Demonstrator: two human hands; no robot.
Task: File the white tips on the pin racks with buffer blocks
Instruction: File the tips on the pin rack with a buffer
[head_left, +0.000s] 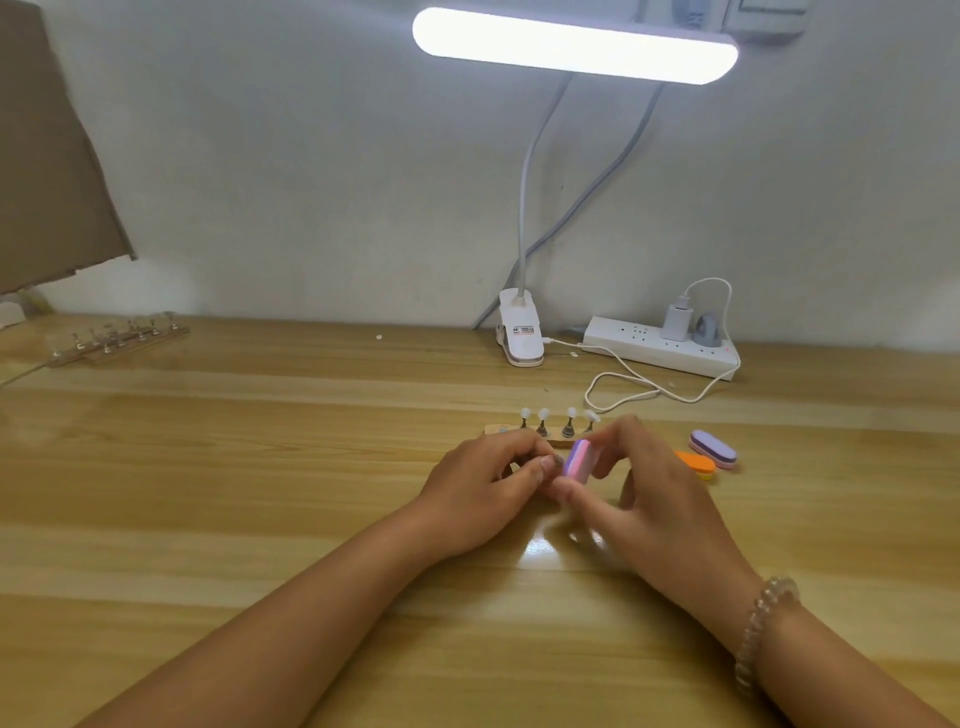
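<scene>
We judge the work to be under way but far from finished. The right hand (654, 499) grips a pink and purple buffer block (579, 461) between thumb and fingers, holding it on edge just above the surface (260, 467). The left hand (483, 488) is closed in a pinch on a small pin (557, 460) that meets the block's face. We take it for one lifted off the rack (498, 430) just behind the hands, since the rack's left end looks bare. The tip on that pin is hidden by the fingers and the block, so we cannot say how much of it has been filed. Four white tips (544, 414) stand upright in a row on the rack. From here we cannot tell whether any of them has been shaped, as they are small and slightly blurred. A second rack (119, 338) lies well apart at the far left of the surface. Its pins are too faint for us to say whether they carry tips. A purple block (712, 448) and an orange block (696, 464) rest side by side near the right hand, neither in use. On this showing, one tip is in hand and at least the four on the near rack may be left to do.
</scene>
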